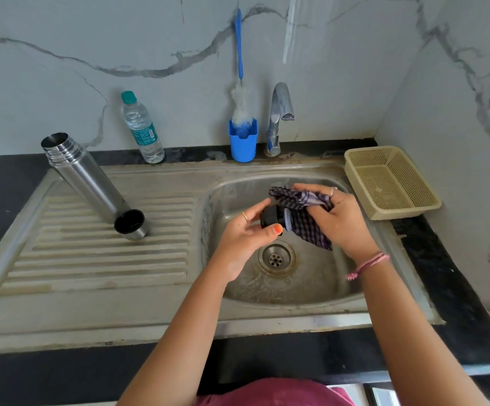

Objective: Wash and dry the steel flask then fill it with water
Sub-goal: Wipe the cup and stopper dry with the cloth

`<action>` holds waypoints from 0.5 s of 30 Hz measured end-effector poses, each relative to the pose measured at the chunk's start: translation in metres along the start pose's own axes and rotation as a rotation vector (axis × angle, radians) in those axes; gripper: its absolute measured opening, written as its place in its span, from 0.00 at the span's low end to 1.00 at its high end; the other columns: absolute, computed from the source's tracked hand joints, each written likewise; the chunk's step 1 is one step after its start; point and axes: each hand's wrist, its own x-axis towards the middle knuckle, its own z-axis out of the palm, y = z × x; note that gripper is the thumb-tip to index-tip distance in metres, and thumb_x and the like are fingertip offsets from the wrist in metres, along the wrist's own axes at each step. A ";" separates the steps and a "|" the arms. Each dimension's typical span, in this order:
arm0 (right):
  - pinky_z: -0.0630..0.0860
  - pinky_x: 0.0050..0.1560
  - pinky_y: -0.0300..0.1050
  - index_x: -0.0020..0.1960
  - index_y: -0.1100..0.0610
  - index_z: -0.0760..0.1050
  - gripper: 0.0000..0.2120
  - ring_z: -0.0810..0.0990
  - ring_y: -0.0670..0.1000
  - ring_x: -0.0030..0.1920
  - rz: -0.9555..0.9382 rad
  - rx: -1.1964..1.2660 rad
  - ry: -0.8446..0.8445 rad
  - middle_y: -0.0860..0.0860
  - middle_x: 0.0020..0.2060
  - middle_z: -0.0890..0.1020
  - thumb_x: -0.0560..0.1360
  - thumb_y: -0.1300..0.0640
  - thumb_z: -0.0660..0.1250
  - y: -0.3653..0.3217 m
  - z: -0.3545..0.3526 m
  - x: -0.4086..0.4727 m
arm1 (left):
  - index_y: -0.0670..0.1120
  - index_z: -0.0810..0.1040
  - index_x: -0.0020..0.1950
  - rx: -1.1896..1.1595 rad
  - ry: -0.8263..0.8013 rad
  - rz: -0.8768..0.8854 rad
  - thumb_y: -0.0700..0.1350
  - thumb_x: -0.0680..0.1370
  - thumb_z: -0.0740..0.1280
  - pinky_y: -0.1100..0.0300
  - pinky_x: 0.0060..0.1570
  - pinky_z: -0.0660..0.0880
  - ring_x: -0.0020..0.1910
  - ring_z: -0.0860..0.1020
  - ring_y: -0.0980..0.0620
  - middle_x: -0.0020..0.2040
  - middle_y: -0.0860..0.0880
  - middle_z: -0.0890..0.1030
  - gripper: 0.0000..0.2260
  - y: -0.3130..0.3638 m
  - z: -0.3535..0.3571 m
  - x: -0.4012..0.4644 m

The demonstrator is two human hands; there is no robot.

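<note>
Drying black stopper point(271, 219) with checked cloth point(302, 213)

My only view is the head camera, looking forward and steeply down from close above the sink point(267, 288), marble wall point(62, 83) far, counter edge point(296, 367) nearest me.

A home kitchen: a steel sink point(161, 300) with a ribbed draining board at lower left is set in a black counter point(0, 183), a tap point(279, 118) stands at the back, marble-look wall tiles point(76, 54) fill the top, a bottle brush point(239, 71) rests in a blue holder point(243, 145), and a perforated plastic basket point(390, 183) sits at right
</note>
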 end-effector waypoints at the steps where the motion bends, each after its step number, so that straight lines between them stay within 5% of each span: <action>1: 0.77 0.60 0.42 0.60 0.55 0.80 0.17 0.82 0.46 0.55 -0.099 -0.119 -0.051 0.48 0.53 0.84 0.75 0.69 0.66 -0.006 0.000 0.001 | 0.49 0.73 0.70 0.027 0.021 0.007 0.33 0.73 0.73 0.52 0.59 0.78 0.57 0.82 0.50 0.56 0.50 0.84 0.27 0.000 -0.002 0.003; 4: 0.71 0.62 0.32 0.61 0.59 0.79 0.19 0.81 0.49 0.56 -0.352 -0.388 -0.167 0.54 0.55 0.83 0.72 0.69 0.71 -0.013 0.007 -0.002 | 0.46 0.73 0.68 0.052 0.065 0.022 0.33 0.72 0.73 0.54 0.57 0.79 0.58 0.82 0.49 0.59 0.48 0.82 0.26 0.005 -0.005 0.011; 8: 0.69 0.67 0.39 0.62 0.61 0.79 0.20 0.79 0.54 0.61 -0.468 -0.509 -0.188 0.57 0.59 0.82 0.70 0.69 0.74 -0.008 0.010 -0.011 | 0.43 0.75 0.61 -0.084 0.066 -0.017 0.39 0.68 0.74 0.55 0.53 0.80 0.56 0.82 0.48 0.56 0.45 0.83 0.22 0.006 -0.007 0.011; 15: 0.74 0.56 0.29 0.61 0.57 0.80 0.20 0.79 0.41 0.54 -0.259 -0.313 -0.120 0.51 0.52 0.85 0.71 0.70 0.70 -0.014 0.002 -0.002 | 0.47 0.76 0.60 0.066 0.072 0.077 0.36 0.69 0.76 0.53 0.57 0.79 0.58 0.81 0.48 0.56 0.48 0.83 0.21 0.006 -0.008 0.005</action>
